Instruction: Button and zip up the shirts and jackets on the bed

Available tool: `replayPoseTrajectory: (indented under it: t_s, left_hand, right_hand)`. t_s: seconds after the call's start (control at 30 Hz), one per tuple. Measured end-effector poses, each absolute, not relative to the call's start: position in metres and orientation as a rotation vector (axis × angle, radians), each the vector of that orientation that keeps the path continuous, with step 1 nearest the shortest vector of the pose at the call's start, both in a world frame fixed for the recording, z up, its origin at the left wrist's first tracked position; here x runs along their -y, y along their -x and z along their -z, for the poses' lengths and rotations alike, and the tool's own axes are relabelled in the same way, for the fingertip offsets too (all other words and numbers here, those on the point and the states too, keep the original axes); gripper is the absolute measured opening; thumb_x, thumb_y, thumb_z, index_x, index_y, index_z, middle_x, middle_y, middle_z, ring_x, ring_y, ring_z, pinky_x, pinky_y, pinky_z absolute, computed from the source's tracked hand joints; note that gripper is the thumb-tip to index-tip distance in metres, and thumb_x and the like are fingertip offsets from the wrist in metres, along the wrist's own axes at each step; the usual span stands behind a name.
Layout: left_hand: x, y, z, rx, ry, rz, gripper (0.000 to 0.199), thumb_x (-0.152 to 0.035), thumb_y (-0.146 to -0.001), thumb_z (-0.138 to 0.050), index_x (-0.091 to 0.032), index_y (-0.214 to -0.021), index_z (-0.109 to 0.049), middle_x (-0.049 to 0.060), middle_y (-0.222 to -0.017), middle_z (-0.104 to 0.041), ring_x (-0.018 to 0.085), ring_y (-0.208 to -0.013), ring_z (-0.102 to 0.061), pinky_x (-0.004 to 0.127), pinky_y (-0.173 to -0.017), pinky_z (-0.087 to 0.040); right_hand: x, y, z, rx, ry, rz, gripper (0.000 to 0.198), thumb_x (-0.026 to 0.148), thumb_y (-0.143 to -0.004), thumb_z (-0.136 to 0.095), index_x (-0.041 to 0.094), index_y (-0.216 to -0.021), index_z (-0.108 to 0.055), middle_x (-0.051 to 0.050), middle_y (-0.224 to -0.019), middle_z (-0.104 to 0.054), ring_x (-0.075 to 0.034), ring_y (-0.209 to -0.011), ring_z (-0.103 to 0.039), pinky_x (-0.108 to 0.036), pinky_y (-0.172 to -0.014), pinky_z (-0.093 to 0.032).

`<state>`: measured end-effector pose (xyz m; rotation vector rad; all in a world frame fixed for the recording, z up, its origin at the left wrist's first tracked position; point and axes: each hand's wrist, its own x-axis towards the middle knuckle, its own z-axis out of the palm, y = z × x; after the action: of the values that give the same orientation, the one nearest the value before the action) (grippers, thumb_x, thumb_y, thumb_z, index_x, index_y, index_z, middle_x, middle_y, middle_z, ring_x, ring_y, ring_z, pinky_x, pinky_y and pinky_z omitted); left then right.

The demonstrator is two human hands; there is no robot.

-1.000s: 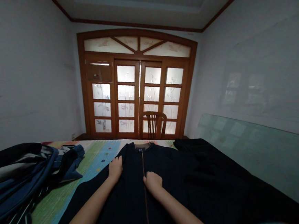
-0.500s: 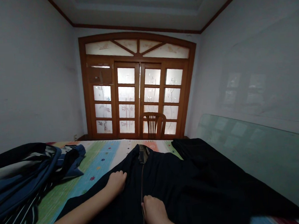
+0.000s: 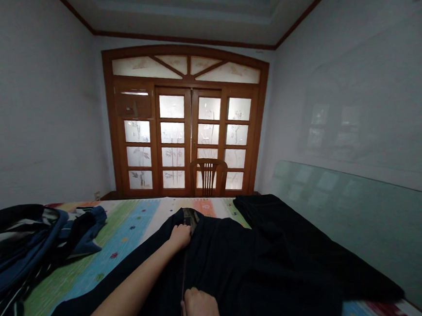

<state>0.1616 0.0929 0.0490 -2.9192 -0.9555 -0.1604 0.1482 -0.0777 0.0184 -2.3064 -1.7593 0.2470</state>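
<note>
Fingers (image 3: 184, 228) of the left hand (image 3: 179, 236) are curled in and appear clamped on the dark jacket (image 3: 222, 259) just below its collar (image 3: 191, 218); the pinch itself is hidden. Right hand (image 3: 201, 308) is likewise closed on the jacket front, nearer the wearer, with its thumb beside the zip (image 3: 184, 277). Jacket lies spread on a multicoloured sheet (image 3: 129, 232), its collar pointing away toward a wooden chair (image 3: 209, 170). Holding at two points along the front is judged to keep that strip of cloth under control. Folded black garment (image 3: 266, 207) rests to the right, by a pale green panel (image 3: 345, 196); blue-and-black clothes (image 3: 56, 228) lie heaped at left, apart from the hands, presumably to leave working room. Containers: none identified.
</note>
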Motion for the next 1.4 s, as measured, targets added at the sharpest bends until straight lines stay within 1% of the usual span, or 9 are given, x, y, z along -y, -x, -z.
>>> replayPoseTrajectory:
  t_s: [0.23,0.47,0.67,0.87,0.97,1.03,1.13,1.3,1.4]
  left_hand:
    - [-0.108,-0.147,-0.046,1.005,2.956,0.044,0.025,-0.014,-0.071,-0.038,-0.018,-0.077,-0.062,0.009,-0.088,-0.064,0.023,-0.089,-0.056,0.036,-0.076,-0.039]
    - [-0.114,-0.134,-0.051,1.133,3.026,-0.075,0.016,-0.024,-0.068,-0.045,-0.019,-0.072,-0.060,0.005,-0.080,-0.065,0.021,-0.077,-0.059,0.029,-0.065,-0.043]
    - [-0.106,-0.123,-0.049,1.185,2.999,0.225,0.019,-0.024,-0.076,-0.038,-0.017,-0.078,-0.055,0.006,-0.087,-0.061,0.018,-0.081,-0.057,0.026,-0.066,-0.041]
    - [-0.087,-0.116,-0.081,1.095,2.928,0.547,0.019,-0.024,-0.080,-0.034,-0.017,-0.081,-0.051,0.006,-0.087,-0.058,0.019,-0.086,-0.051,0.029,-0.075,-0.035]
    - [-0.064,-0.114,-0.104,0.913,2.915,0.640,0.017,-0.025,-0.079,-0.037,-0.017,-0.079,-0.052,0.006,-0.083,-0.057,0.020,-0.085,-0.049,0.032,-0.077,-0.034]
    - [-0.048,-0.113,-0.117,0.767,2.971,0.648,0.015,-0.024,-0.078,-0.038,-0.018,-0.074,-0.051,0.004,-0.079,-0.055,0.019,-0.082,-0.049,0.031,-0.075,-0.034]
    - [-0.039,-0.110,-0.127,0.624,3.110,0.659,0.013,-0.024,-0.075,-0.041,-0.019,-0.071,-0.051,0.001,-0.075,-0.055,0.017,-0.078,-0.049,0.029,-0.072,-0.036]
    - [-0.075,-0.107,-0.110,0.833,3.318,0.872,0.018,-0.026,-0.076,-0.038,-0.016,-0.075,-0.053,0.002,-0.078,-0.059,0.016,-0.077,-0.053,0.027,-0.073,-0.041]
    - [-0.099,-0.109,-0.083,1.012,3.392,0.956,0.023,-0.020,-0.074,-0.036,-0.016,-0.088,-0.054,0.002,-0.095,-0.060,0.015,-0.093,-0.052,0.026,-0.085,-0.038]
  right_hand:
    - [0.078,-0.147,-0.023,1.785,2.266,-0.220,0.026,0.009,-0.073,-0.039,0.010,-0.088,-0.060,-0.014,-0.085,-0.061,-0.028,-0.075,-0.059,-0.038,-0.063,-0.044]
    - [0.078,-0.150,-0.019,1.798,2.228,-0.199,0.025,0.013,-0.074,-0.040,0.010,-0.088,-0.060,-0.014,-0.084,-0.061,-0.027,-0.075,-0.059,-0.036,-0.062,-0.044]
    - [0.077,-0.153,-0.017,1.736,2.224,-0.156,0.023,0.016,-0.076,-0.038,0.015,-0.082,-0.060,-0.010,-0.081,-0.063,-0.024,-0.071,-0.060,-0.032,-0.058,-0.042]
    - [0.070,-0.171,-0.020,1.389,2.086,-0.323,0.018,0.018,-0.079,-0.036,0.021,-0.080,-0.053,-0.001,-0.076,-0.062,-0.016,-0.072,-0.058,-0.022,-0.058,-0.038]
    - [0.064,-0.186,-0.027,1.178,1.799,-0.464,0.016,0.022,-0.080,-0.035,0.019,-0.076,-0.050,0.002,-0.062,-0.055,-0.011,-0.056,-0.053,-0.018,-0.049,-0.035]
    - [0.061,-0.195,-0.033,1.050,1.606,-0.606,0.019,0.027,-0.080,-0.033,0.018,-0.074,-0.048,0.005,-0.054,-0.047,-0.007,-0.040,-0.044,-0.017,-0.039,-0.030]
    - [0.058,-0.203,-0.042,0.957,1.432,-0.745,0.021,0.029,-0.078,-0.031,0.016,-0.073,-0.047,0.006,-0.052,-0.045,-0.004,-0.031,-0.035,-0.017,-0.032,-0.023]
    - [0.057,-0.205,-0.040,0.951,1.499,-0.841,0.017,0.024,-0.078,-0.033,0.015,-0.073,-0.047,0.006,-0.055,-0.047,-0.003,-0.032,-0.037,-0.016,-0.033,-0.024]
    - [0.056,-0.203,-0.031,0.962,1.565,-0.890,0.015,0.020,-0.077,-0.034,0.015,-0.072,-0.048,0.007,-0.054,-0.047,-0.003,-0.031,-0.037,-0.015,-0.033,-0.024]
